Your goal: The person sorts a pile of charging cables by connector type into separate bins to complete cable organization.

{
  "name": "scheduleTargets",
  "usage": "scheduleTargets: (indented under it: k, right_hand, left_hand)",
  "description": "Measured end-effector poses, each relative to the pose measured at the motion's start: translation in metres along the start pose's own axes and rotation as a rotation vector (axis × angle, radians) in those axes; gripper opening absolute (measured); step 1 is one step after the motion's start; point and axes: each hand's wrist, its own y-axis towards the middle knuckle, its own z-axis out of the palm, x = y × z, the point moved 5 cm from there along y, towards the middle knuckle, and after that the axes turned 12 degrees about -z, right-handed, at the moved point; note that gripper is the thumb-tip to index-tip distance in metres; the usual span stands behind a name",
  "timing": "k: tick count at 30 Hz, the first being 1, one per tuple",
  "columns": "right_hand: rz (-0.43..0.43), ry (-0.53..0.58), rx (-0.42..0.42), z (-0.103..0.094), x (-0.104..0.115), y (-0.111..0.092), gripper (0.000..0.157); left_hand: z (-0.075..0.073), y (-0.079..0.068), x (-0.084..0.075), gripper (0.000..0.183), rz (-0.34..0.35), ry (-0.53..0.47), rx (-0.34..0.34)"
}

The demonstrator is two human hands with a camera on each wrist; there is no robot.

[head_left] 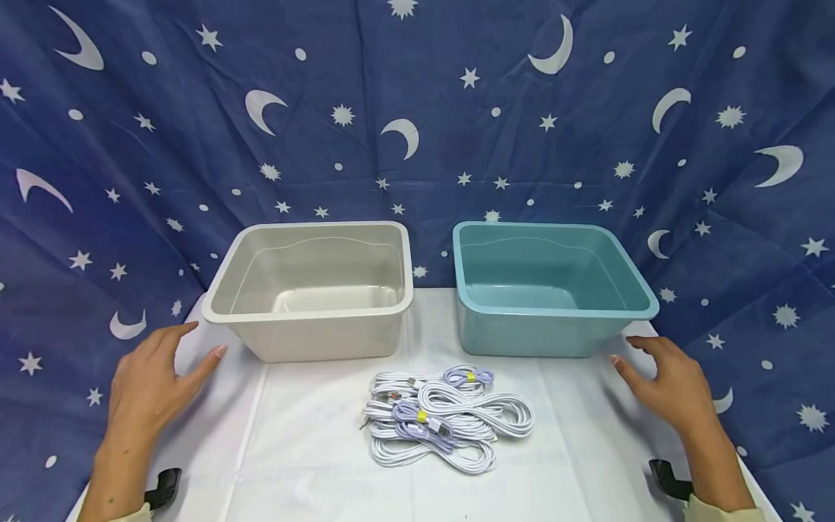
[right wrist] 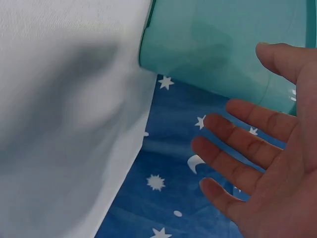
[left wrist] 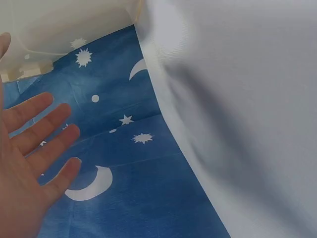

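Note:
My left hand (head_left: 148,377) hovers near the table's left side, in front of the beige bin (head_left: 313,337), with its fingers spread and nothing in them. In the left wrist view that hand (left wrist: 37,148) shows a bare palm. On the other side, my right hand (head_left: 672,377) is held near the front right corner of the teal bin (head_left: 541,335). Its fingers are extended and hold nothing, as the right wrist view of the hand (right wrist: 257,144) also shows. Between the hands lies a pile of coiled white cables (head_left: 457,420), with lilac cable bundles (head_left: 420,424) tied in yellow on top.
Both bins stand side by side at the back of a table with a white cloth (head_left: 313,435); no contents show inside them. A blue curtain (head_left: 457,145) with moons and stars hangs behind and along both sides. Dark wrist mounts (head_left: 164,489) sit by the sleeves.

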Motion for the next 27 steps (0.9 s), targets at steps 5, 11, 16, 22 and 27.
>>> scheduleTargets:
  k: [5, 11, 16, 22, 27]
  right_hand:
    - [-0.057, 0.016, -0.028, 0.001, 0.008, 0.000, 0.046]
    - [-0.127, 0.015, -0.044, 0.006, 0.017, 0.005, 0.044]
    - [-0.154, 0.011, -0.026, 0.012, 0.026, 0.007, 0.044]
    - [-0.156, 0.041, 0.003, 0.017, 0.038, 0.009, 0.044]
    - [-0.184, 0.064, -0.002, 0.020, 0.047, 0.010, 0.041]
  left_hand:
    - [-0.004, -0.002, -0.002, 0.065, 0.010, -0.032, -0.036]
    - [-0.008, -0.003, -0.009, 0.059, 0.032, -0.091, -0.096]
    - [-0.010, -0.002, -0.012, 0.057, 0.050, -0.123, -0.137]
    - [-0.014, 0.000, -0.014, 0.057, 0.083, -0.167, -0.188]
    - [-0.019, 0.002, -0.018, 0.056, 0.105, -0.186, -0.207]
